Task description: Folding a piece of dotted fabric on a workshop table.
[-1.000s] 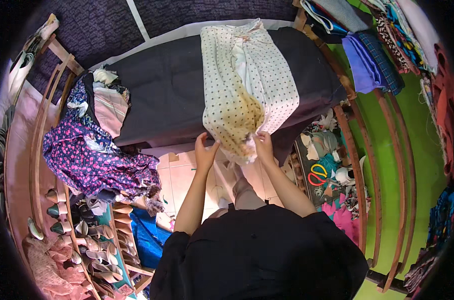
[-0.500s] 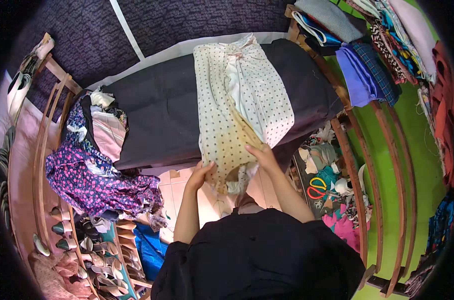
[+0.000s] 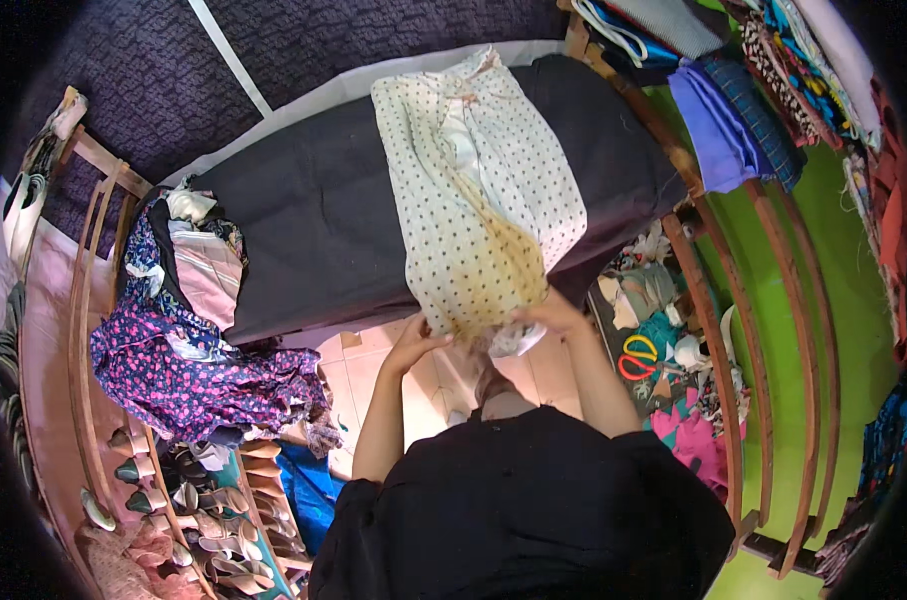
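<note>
A white garment with dark polka dots (image 3: pixel 474 190) lies lengthwise over a black-covered table (image 3: pixel 314 220). Its gathered end is at the far side, and a yellowish tint shows on its near part. That near end hangs over the table's front edge, between my hands. My left hand (image 3: pixel 412 346) grips the left side of the lower edge, with the thumb pointing inward. At the right corner of the same edge, my right hand (image 3: pixel 558 316) is closed on the cloth, some of its fingers hidden. A bit of white inner cloth shows between them.
A floral purple garment (image 3: pixel 204 370) and other clothes are heaped on the table's left end. Wooden rails (image 3: pixel 709 330) stand on the right, with folded cloths (image 3: pixel 714 130) over them. Red-and-yellow-handled scissors (image 3: pixel 637 358) lie among scraps. Shoes (image 3: pixel 229 540) fill a rack at lower left.
My right hand has moved right, and the garment's near end now spreads wider and rounder between my hands. The left hand has shifted slightly inward. The whole view has tilted a little.
</note>
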A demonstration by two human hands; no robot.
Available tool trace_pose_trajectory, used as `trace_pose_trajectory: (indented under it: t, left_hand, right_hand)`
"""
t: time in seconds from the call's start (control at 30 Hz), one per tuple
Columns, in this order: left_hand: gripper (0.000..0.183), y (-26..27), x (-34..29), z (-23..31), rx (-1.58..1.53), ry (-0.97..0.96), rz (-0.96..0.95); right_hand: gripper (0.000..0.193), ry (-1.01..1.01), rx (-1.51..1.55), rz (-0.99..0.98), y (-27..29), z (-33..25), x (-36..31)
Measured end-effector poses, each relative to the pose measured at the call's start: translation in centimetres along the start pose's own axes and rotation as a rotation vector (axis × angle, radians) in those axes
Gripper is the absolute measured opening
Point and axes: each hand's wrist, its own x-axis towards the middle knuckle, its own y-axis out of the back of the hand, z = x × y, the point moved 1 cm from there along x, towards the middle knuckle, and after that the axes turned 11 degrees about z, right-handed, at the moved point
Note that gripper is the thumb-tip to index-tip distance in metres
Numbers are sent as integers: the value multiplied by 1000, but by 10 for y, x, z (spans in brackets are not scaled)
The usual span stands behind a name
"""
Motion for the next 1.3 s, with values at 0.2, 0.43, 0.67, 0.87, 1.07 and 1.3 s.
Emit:
trace_pose_trajectory:
  t: [0.2,0.43,0.67,0.87,1.07,1.3]
  left_hand:
    - [33,2,24,-26,91,-2,-12]
    - [37,-2,23,-53,-144,22,176]
    - [45,11,17,-90,179,134,80]
    - [27,9,-9,-118,67,158,318]
    - [34,0,-42,-108,-80,219,238]
    - [38,-2,-68,-86,192,115,80]
  right_hand:
    - [64,8,-24,93,40,0,22]
    - [96,39,-594,805,61,58,38]
    - [83,112,-497,581,91,92,84]
    - [29,-263,-190,259,48,96,48]
    - [30,-364,-291,134,62,132,-10]
    - [38,-317,-378,55,66,143,-72]
